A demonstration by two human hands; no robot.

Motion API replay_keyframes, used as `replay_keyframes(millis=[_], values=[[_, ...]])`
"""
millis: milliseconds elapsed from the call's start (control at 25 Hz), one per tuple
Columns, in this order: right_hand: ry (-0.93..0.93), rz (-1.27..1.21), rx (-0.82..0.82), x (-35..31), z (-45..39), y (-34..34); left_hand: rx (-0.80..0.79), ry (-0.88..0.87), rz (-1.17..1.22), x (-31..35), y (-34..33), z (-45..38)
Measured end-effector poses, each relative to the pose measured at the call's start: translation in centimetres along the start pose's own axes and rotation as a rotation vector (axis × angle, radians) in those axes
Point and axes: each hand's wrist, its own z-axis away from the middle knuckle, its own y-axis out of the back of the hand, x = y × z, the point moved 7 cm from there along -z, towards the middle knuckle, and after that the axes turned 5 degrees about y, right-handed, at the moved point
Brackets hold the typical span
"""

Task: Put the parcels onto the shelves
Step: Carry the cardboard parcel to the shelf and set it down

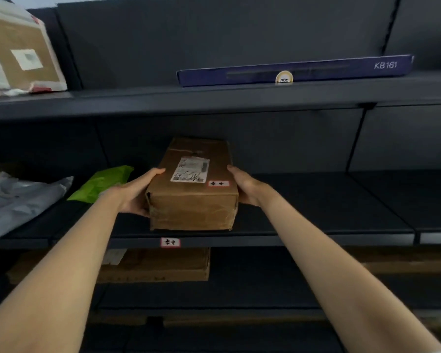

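- Your grip is two-handed: your left hand (pixel 135 192) presses flat against the left side of a brown cardboard parcel (pixel 192 189), and your right hand (pixel 245 186) presses against its right side, clamping it between the palms.
- The parcel sits on the middle shelf (pixel 316 236), directly ahead of you and between your hands. Its near end lies just behind the shelf's front lip.
- Its long axis runs straight away from you, toward the dark back panel. Both hands hold the near half and look equally close, so a push deeper would likely go forward along that axis.
- A white shipping label (pixel 191 169) and a small red-edged sticker (pixel 218 183) face up on top.
- Left of your left hand, on the same shelf, lie a green plastic mailer (pixel 101 183) and a grey mailer bag (pixel 23 200).
- The shelf to the right is bare.
- Above, a long blue keyboard box (pixel 295 70) rests on the upper shelf; another cardboard box (pixel 158 266) sits below.
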Motion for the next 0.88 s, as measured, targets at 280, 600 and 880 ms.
replay_keyframes(millis=[280,600,880], values=[[-0.074,0.087,0.118,2.8,-2.1,-4.3,-0.024,-0.042,0.043,-3.0,4.1,-4.7],[0.071,0.098,0.254,-0.2,1.6,2.5,0.506,-1.1,-0.614,10.6,0.4,2.2],[-0.042,0.11,0.122,-1.3,24.6,21.3,-0.322,-1.472,-0.659,13.3,-36.4,9.3]])
